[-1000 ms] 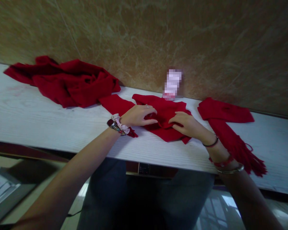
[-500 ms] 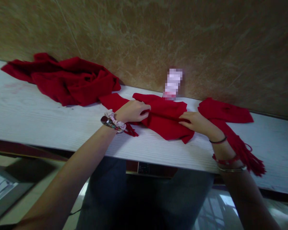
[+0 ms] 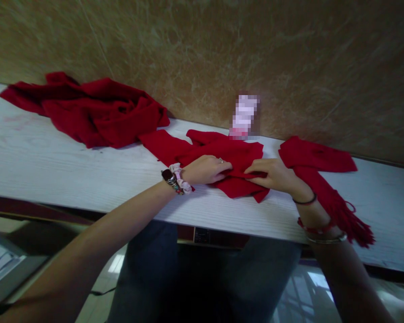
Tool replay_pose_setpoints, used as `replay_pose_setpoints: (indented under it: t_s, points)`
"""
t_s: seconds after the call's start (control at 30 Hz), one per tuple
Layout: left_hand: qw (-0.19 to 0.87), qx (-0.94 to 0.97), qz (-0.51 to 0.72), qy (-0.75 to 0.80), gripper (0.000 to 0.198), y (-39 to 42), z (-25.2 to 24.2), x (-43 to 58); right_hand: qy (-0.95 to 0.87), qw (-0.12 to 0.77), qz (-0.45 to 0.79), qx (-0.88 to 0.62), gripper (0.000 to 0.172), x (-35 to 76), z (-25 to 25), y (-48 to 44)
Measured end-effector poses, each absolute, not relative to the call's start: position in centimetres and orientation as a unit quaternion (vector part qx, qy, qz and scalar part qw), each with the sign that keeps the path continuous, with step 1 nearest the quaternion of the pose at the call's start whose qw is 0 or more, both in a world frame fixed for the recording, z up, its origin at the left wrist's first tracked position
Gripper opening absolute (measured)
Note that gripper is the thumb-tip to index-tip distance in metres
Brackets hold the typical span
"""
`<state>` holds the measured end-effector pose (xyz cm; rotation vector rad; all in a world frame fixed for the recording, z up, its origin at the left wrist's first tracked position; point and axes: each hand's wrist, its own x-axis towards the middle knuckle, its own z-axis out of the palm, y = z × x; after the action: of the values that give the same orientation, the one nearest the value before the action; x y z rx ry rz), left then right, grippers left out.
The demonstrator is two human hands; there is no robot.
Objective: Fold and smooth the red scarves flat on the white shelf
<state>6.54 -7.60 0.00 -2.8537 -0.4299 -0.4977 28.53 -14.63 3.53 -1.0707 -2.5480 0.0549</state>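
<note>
Both hands are at a piece of red cloth (image 3: 237, 154) lying crumpled on the white shelf top. My left hand (image 3: 207, 169), with a watch and a scrunchie at its wrist, pinches a raised fold of it. Close by on the right, my right hand (image 3: 272, 175) holds the same fold between thumb and fingers. Beyond that hand is a folded red scarf (image 3: 318, 157), its fringed end (image 3: 355, 226) hanging toward the front edge. On the left lies a large rumpled heap of red fabric (image 3: 97, 112), with a strip reaching to the middle cloth.
A brown marbled wall (image 3: 188, 58) rises behind the narrow white tabletop (image 3: 70, 175). Against it leans a pixelated pinkish phone-shaped object (image 3: 244, 116). My legs are under the front edge. A grey box with papers (image 3: 6, 269) stands on the floor at left.
My left hand has moved right and toward me, closer to my right hand. The middle cloth is now gathered in a fold between them. My right hand has shifted slightly left.
</note>
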Motion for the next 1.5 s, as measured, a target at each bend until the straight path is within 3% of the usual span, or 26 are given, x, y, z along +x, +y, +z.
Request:
replay_pose_setpoints:
  t_s: [0.17,0.27,0.4,0.47,0.6,0.73,0.93,1.23,1.37,1.5]
  points:
    - [0.068,-0.958,-0.229,-0.159,0.014,-6.7,1.0,5.3,-0.878,0.172,0.004,-0.446,0.012,30.7,3.7,-13.9]
    - [0.084,-0.939,-0.273,-0.194,0.021,-6.2,1.8,4.5,-0.828,0.25,-0.064,-0.498,0.011,31.5,3.9,-13.7]
    - [0.059,-0.954,-0.233,-0.179,0.023,-6.2,2.4,4.1,-0.792,0.334,-0.115,-0.497,0.014,30.3,3.7,-13.9]
    - [0.027,-0.958,-0.233,-0.163,0.019,-6.7,2.2,4.5,-0.813,0.321,-0.093,-0.476,0.015,29.0,3.2,-14.0]
    - [-0.023,-0.954,-0.259,-0.151,0.041,-7.9,1.3,6.0,-0.847,0.283,-0.054,-0.448,0.019,27.2,2.4,-14.2]
    - [0.012,-0.962,-0.229,-0.145,0.02,-7.9,0.5,6.6,-0.83,0.301,-0.058,-0.466,0.018,28.0,2.2,-13.7]
    - [0.063,-0.926,-0.315,-0.199,0.025,-6.4,0.6,5.4,-0.821,0.266,0.023,-0.504,0.002,30.4,1.6,-12.0]
    - [0.117,-0.906,-0.311,-0.261,0.029,-5.7,1.8,3.7,-0.763,0.438,0.246,-0.407,0.047,30.1,3.9,-13.9]
    - [0.111,-0.906,-0.301,-0.276,0.03,-5.3,1.8,3.2,-0.761,0.392,0.264,-0.445,0.041,31.9,4.4,-14.0]
    - [0.125,-0.879,-0.323,-0.328,0.033,-4.4,1.7,2.4,-0.791,0.248,0.214,-0.516,0.037,33.2,4.2,-13.5]
